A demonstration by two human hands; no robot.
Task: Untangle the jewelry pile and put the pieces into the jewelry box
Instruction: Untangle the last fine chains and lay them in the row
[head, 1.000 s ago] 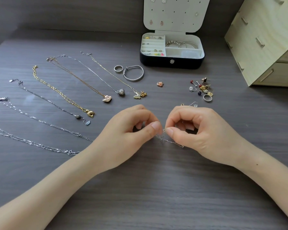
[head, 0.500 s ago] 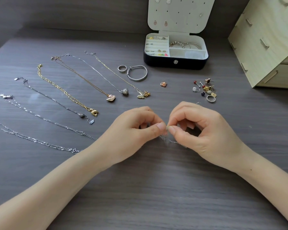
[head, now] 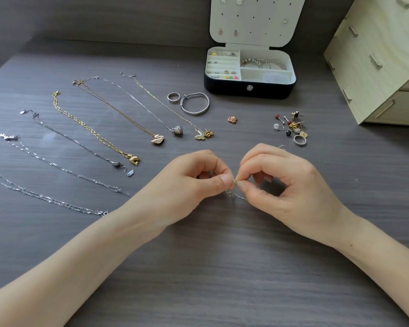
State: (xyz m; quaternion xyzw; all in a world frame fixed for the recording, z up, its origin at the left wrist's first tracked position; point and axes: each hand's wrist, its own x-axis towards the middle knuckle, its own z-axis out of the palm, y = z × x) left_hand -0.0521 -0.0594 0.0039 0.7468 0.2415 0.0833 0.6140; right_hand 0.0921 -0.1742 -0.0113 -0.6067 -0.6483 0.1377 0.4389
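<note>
Both hands meet at mid-desk. The left hand (head: 189, 182) and right hand (head: 286, 185) each pinch a thin silver chain (head: 234, 195) between thumb and forefinger, fingertips almost touching; its slack trails onto the desk (head: 222, 267) beneath them. A small tag (head: 130, 173) on one of the necklaces (head: 156, 139) laid out in a row at left is too small to read. The jewelry box (head: 249, 90) stands open at the far edge, lid upright, with a wooden drawer unit (head: 383, 67) near its right. From hands to box runs a lane of desk between a bangle (head: 195, 103) on the left and a heap of earrings (head: 291, 128) on the right.
</note>
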